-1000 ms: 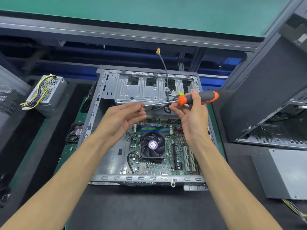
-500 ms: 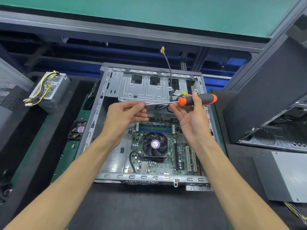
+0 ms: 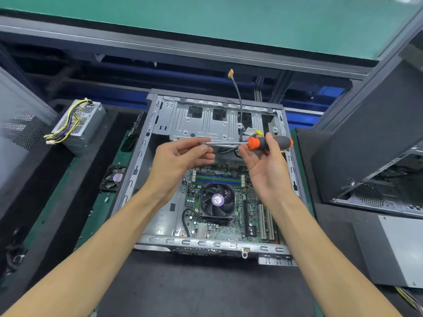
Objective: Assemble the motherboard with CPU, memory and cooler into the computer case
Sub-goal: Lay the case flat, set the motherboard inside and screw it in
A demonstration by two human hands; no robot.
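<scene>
An open grey computer case (image 3: 135,170) lies flat in front of me. Inside it sits the green motherboard (image 3: 238,227), with a black cooler fan (image 3: 217,201) and memory sticks (image 3: 218,178) in place. My right hand (image 3: 267,170) holds an orange-and-grey screwdriver (image 3: 269,143) by its handle, level above the case. My left hand (image 3: 180,159) pinches the tip of the screwdriver's metal shaft; whether a screw sits between the fingers is too small to tell.
A power supply (image 3: 79,126) with yellow and purple wires stands at the left, a small loose fan (image 3: 113,178) beside the case. A black cable with an orange plug (image 3: 230,73) rises from the case. Another case (image 3: 375,143) and a grey box (image 3: 400,250) are at the right.
Both hands with the screwdriver stay in almost the same pose above the case. The view has shifted slightly, so the case sits a little lower in the picture.
</scene>
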